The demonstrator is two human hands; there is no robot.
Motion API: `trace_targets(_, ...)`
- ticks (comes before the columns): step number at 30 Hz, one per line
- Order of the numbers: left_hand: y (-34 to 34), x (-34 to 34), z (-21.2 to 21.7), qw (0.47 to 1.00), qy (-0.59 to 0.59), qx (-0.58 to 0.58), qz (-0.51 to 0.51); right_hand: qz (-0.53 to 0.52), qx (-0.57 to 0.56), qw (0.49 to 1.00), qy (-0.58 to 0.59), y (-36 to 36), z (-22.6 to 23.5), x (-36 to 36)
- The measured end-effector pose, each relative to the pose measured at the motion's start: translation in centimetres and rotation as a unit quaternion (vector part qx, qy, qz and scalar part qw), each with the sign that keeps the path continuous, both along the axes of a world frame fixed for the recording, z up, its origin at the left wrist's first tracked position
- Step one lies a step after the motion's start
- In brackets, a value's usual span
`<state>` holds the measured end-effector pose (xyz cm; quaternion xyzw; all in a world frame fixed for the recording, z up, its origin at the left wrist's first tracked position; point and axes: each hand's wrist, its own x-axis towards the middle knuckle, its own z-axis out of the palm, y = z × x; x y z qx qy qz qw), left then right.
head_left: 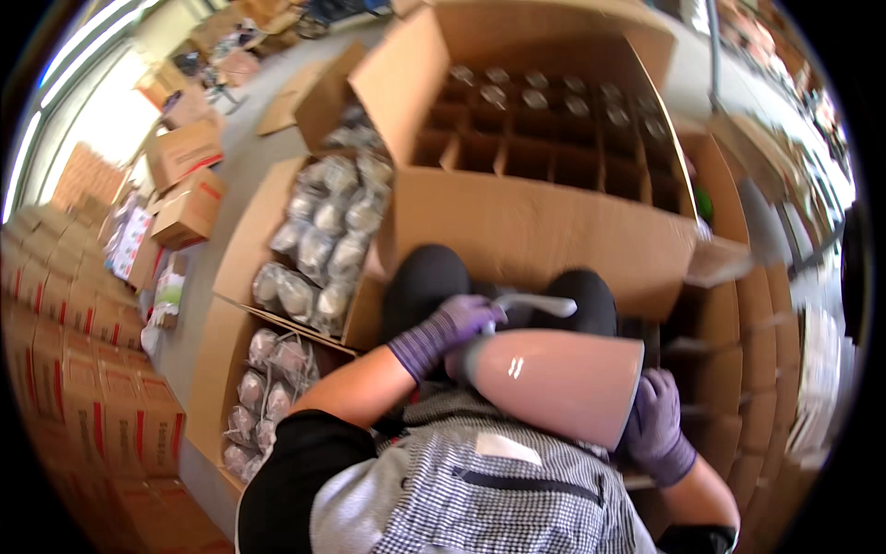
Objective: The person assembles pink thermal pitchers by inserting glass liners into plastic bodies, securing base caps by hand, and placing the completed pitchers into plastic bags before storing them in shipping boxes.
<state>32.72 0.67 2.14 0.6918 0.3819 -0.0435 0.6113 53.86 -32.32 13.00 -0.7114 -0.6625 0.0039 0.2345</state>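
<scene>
A pink tapered jug [558,383] with a grey neck and a light grey handle lies sideways across my lap. Its narrow end points left and its wide end right. My left hand [466,323], in a purple striped glove, is closed round the neck by the handle. At the wide end my right hand [655,420], gloved alike, has its fingers bent against the rim; the palm side is hidden. Beyond my knees stands an open carton [544,226] with cardboard dividers, where several shiny round-ended pieces [535,99] sit in the far cells.
Left of me, open cartons hold several plastic-wrapped pieces [328,217] and pinkish wrapped ones [263,397]. Stacked closed cartons [111,415] rise at the far left. More divided cardboard [761,369] stands close on my right. A metal post [713,55] is at the back right.
</scene>
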Motion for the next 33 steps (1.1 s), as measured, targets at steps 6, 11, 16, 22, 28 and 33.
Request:
trace_targets(6,-3.6,-3.8,3.1,0.963,-0.221,-0.021,0.152,-0.038,-0.077,0.991,0.106,4.0,7.0,-0.2)
trace_targets(11,-6.9,-10.7,6.6,0.900,-0.325,0.264,0.120,0.064,-0.011,0.945,0.321,13.1,12.9,0.7)
trace_targets(16,-8.4,-17.4,4.6,0.958,-0.140,0.177,-0.174,0.148,-0.104,0.978,0.108,21.6,7.9,-10.3)
trace_targets(22,0.3,-38.1,1.5,0.918,0.096,0.200,0.329,0.175,-0.057,0.976,0.120,24.2,3.7,-6.9)
trace_targets(28,-5.2,-55.1,-17.1,0.831,0.504,0.170,0.160,0.157,-0.085,0.980,0.082,26.1,3.6,-6.6)
trace_targets(33,2.3,-51.2,-5.7,0.907,0.416,0.053,0.044,0.210,-0.138,0.964,0.091,27.8,6.6,-5.9)
